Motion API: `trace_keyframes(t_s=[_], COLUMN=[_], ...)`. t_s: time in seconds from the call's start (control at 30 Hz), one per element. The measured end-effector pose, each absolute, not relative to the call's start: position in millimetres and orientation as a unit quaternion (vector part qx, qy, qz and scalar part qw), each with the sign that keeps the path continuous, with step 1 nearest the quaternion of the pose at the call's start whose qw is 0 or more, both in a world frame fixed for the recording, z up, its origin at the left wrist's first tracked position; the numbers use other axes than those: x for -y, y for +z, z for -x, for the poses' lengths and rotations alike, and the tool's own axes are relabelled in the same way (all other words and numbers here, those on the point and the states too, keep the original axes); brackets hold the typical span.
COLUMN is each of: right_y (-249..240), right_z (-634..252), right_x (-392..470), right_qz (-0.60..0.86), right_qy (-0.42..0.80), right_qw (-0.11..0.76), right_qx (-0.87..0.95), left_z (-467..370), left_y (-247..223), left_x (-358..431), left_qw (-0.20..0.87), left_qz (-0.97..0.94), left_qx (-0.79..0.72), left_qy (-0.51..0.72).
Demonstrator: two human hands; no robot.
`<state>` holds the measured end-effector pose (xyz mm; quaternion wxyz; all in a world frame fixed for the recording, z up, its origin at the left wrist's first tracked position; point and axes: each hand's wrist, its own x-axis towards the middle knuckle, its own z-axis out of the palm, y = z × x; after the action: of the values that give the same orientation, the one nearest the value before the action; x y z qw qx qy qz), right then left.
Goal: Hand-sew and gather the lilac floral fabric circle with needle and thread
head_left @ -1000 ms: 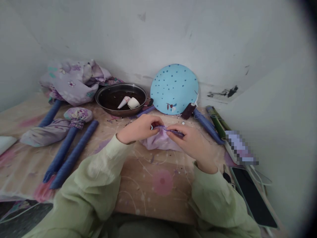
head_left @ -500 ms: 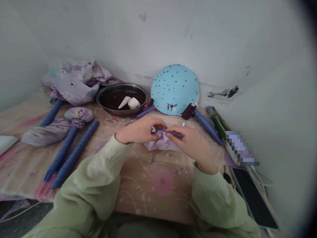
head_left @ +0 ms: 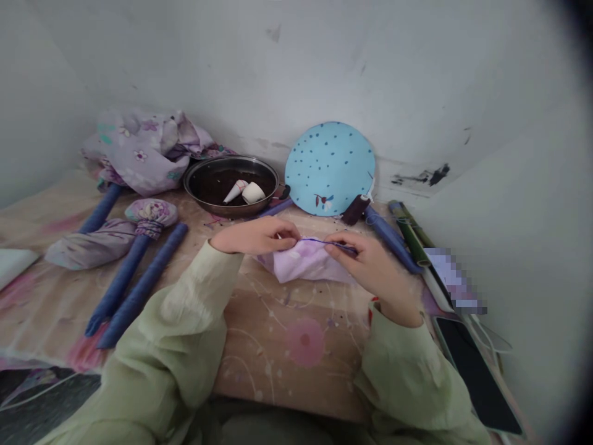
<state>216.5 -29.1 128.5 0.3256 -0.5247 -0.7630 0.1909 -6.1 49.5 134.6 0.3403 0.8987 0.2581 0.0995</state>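
A light purple cloth (head_left: pixel 308 262) hangs between my two hands, its lower part near the tabletop. Along its top edge runs a thin dark purple cord or trim (head_left: pixel 315 240). My left hand (head_left: pixel 257 236) is closed, pinching the cloth at the left end of that edge. On the other side, the thumb and fingers of my right hand (head_left: pixel 365 259) press together on the edge, and a dark end sticks out past them. Whether the dark line is loose or sewn on, I cannot tell.
A metal pan (head_left: pixel 189 191) holds a paper cone and a white roll. Behind stand a round blue dotted board (head_left: pixel 328 167) and a dark thread spool (head_left: pixel 356 210). Blue wrapped rods (head_left: pixel 143 287) lie left; bamboo pieces (head_left: pixel 412 238) and a phone (head_left: pixel 479 374) lie right.
My hands have moved apart, stretching the cloth's edge between them. More of the purple cloth shows now. A small light-blue patch by my left fingers has gone from sight.
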Motion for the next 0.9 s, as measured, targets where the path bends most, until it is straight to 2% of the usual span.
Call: trace_keyframes(t_s=[0.37,0.9], right_y=[129,127], right_z=[-209,-200], right_x=[30,30], right_qz=[0.553,0.539], right_qy=[0.190,0.175], right_qw=[0.327,0.337], right_qx=[0.742,0.752], left_z=[-3,-16], left_y=[137,129], left_x=[-43,-37], left_qw=[0.331,0.259], left_qz=[-0.879,-0.886], left_qx=[-0.285,-0.304], left_qy=[0.192,0.233])
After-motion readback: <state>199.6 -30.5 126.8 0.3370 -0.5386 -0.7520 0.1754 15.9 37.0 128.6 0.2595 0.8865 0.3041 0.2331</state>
